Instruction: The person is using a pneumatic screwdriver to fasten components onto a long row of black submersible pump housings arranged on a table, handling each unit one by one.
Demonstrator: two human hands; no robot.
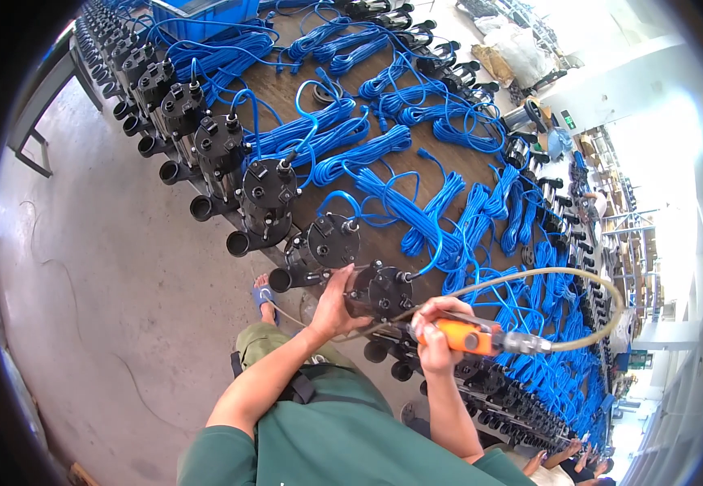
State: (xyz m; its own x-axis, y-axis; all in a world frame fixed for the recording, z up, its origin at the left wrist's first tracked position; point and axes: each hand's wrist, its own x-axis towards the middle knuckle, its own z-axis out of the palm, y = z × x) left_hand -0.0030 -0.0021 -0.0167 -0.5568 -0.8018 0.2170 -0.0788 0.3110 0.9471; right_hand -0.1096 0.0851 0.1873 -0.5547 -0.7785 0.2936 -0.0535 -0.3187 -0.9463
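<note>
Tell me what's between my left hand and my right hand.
In the head view, a black-topped cylindrical unit stands between your left hand and right hand.

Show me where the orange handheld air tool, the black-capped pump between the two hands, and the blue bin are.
Orange handheld air tool [465, 335]: head view, on its orange body.
Black-capped pump [387, 290]: head view, on its round top cap.
Blue bin [208, 30]: head view, on its near side wall.

Orange tool [471, 338] partly hidden by right hand [435, 348]
</note>
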